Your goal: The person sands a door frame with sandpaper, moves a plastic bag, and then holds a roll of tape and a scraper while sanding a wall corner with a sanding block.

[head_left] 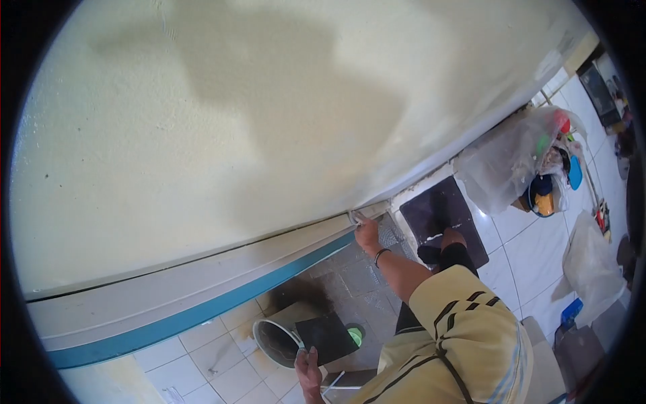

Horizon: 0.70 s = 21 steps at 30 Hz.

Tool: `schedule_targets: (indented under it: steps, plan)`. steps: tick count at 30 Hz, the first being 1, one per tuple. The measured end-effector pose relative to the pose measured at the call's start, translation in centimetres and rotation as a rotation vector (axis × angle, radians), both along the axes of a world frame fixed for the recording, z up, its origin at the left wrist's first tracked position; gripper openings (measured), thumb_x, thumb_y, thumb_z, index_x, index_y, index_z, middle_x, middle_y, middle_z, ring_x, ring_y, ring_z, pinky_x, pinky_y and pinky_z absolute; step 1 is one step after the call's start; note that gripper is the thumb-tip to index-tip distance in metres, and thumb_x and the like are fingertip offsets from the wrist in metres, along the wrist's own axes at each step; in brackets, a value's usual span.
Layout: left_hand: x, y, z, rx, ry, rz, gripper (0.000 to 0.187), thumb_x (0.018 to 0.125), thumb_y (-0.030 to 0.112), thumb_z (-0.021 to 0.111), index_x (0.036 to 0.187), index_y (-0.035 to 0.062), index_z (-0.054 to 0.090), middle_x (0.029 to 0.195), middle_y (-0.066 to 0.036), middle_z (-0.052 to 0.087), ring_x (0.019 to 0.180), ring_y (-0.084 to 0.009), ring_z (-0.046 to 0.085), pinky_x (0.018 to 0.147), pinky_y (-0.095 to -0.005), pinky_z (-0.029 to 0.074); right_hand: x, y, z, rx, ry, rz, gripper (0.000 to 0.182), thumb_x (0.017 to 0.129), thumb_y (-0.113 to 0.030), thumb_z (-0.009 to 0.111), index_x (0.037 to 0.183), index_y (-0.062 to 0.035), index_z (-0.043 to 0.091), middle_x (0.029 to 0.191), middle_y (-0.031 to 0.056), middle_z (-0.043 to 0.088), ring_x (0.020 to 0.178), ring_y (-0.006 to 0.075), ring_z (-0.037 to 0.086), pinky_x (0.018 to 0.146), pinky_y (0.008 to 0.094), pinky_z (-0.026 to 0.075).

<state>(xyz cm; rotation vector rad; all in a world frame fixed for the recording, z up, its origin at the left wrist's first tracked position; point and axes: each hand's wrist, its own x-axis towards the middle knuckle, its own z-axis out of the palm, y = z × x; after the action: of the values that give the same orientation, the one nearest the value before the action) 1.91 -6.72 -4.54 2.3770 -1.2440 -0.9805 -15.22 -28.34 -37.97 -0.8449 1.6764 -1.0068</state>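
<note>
A cream wall filled the view, smooth above a blue skirting band. The right hand pressed a small tool against the wall's lower edge, grip closed. The left hand held a dark board beside a bucket.
</note>
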Motion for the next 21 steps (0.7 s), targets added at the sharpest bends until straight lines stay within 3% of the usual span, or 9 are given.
schedule_targets:
  steps: [1, 4, 6, 7, 10, 13, 16, 19, 21]
  plan:
    - [0.3, 0.2, 0.0, 0.0, 0.004, -0.011, 0.029, 0.096, 0.013, 0.058, 0.074, 0.0076, 0.04, 0.076, 0.005, 0.034, 0.073, -0.0073, 0.032, 0.064, -0.026, 0.031, -0.1, 0.1, 1.0, 0.017, -0.009, 0.009, 0.052, 0.068, 0.009, 0.056, 0.118, -0.0044, 0.068, 0.119, 0.0244, 0.065, 0.112, 0.0392, 0.062, 0.098, 0.0408, 0.05]
    - [2.0, 0.1, -1.4, -0.051, 0.02, -0.046, 0.03, 0.096, 0.014, 0.058, 0.073, 0.006, 0.04, 0.072, 0.004, 0.032, 0.069, -0.008, 0.031, 0.06, -0.0288, 0.029, 0.7, 1.5, 4.8, -0.394, -0.01, -0.149, 0.053, 0.07, 0.012, 0.051, 0.118, -0.0029, 0.068, 0.12, 0.024, 0.065, 0.114, 0.039, 0.061, 0.098, 0.0406, 0.051]
    - [3.1, -0.5, -2.4, -0.12, 0.029, -0.074, 0.031, 0.095, 0.019, 0.061, 0.074, 0.0014, 0.047, 0.065, 0.0, 0.035, 0.065, -0.0108, 0.034, 0.055, -0.0323, 0.028, 1.1, 2.0, 7.8, -0.376, -0.045, -0.134, 0.053, 0.07, 0.012, 0.051, 0.118, -0.0023, 0.068, 0.122, 0.0246, 0.063, 0.116, 0.0388, 0.06, 0.099, 0.0395, 0.051]
    - [0.8, -2.4, -0.6, -0.054, -0.031, -0.088, 0.031, 0.095, 0.019, 0.061, 0.074, 0.0009, 0.047, 0.064, 0.0, 0.035, 0.064, -0.0104, 0.034, 0.055, -0.0323, 0.027, 1.2, 2.2, 8.4, -0.368, -0.064, -0.127, 0.053, 0.07, 0.012, 0.051, 0.118, -0.002, 0.068, 0.123, 0.0249, 0.063, 0.117, 0.0388, 0.06, 0.1, 0.0389, 0.05]
    - [3.3, -2.5, -2.9, -0.175, 0.069, -0.126, 0.03, 0.095, 0.018, 0.062, 0.075, 0.0009, 0.048, 0.063, 0.001, 0.036, 0.063, -0.0094, 0.033, 0.054, -0.0315, 0.026, 0.5, 1.9, 8.3, -0.391, -0.009, -0.171, 0.048, 0.07, 0.01, 0.052, 0.113, -0.0017, 0.07, 0.115, 0.0254, 0.066, 0.11, 0.0403, 0.062, 0.093, 0.0409, 0.053]
    - [0.5, -3.8, -0.4, -0.144, 0.023, -0.126, 0.029, 0.095, 0.019, 0.062, 0.075, 0.0013, 0.049, 0.064, 0.001, 0.037, 0.063, -0.0086, 0.032, 0.053, -0.0305, 0.025, 2.0, 3.1, -3.4, -0.113, 0.203, 0.156, 0.035, 0.071, 0.0, 0.062, 0.105, -0.0017, 0.069, 0.105, 0.0246, 0.068, 0.097, 0.0438, 0.063, 0.084, 0.0496, 0.052]
    - [0.7, -3.0, 0.6, -0.249, 0.118, -0.116, 0.029, 0.096, 0.02, 0.061, 0.077, 0.0009, 0.05, 0.064, 0.001, 0.039, 0.063, -0.0089, 0.032, 0.054, -0.0306, 0.025, 5.7, 4.3, -1.0, -0.221, 0.077, 0.199, 0.024, 0.073, -0.006, 0.062, 0.095, -0.0014, 0.07, 0.089, 0.0248, 0.067, 0.084, 0.045, 0.062, 0.076, 0.0535, 0.049]
    - [2.7, -1.0, 0.9, -0.198, 0.078, -0.009, 0.029, 0.096, 0.021, 0.061, 0.078, 0.0009, 0.049, 0.065, 0.001, 0.039, 0.063, -0.0095, 0.033, 0.054, -0.0311, 0.026, 10.7, 5.4, 3.5, -0.26, 0.087, 0.026, 0.02, 0.076, -0.006, 0.06, 0.092, -0.0011, 0.07, 0.083, 0.0252, 0.066, 0.084, 0.0449, 0.062, 0.077, 0.0539, 0.049]
    - [3.6, 0.1, 1.1, -0.26, 0.061, 0.019, 0.029, 0.095, 0.021, 0.061, 0.077, 0.0014, 0.049, 0.065, 0.001, 0.039, 0.064, -0.0097, 0.034, 0.055, -0.0314, 0.026, 9.5, 6.4, 4.8, -0.222, 0.147, 0.185, 0.019, 0.077, -0.007, 0.059, 0.091, -0.0002, 0.07, 0.084, 0.0253, 0.066, 0.084, 0.0445, 0.063, 0.077, 0.0543, 0.049]
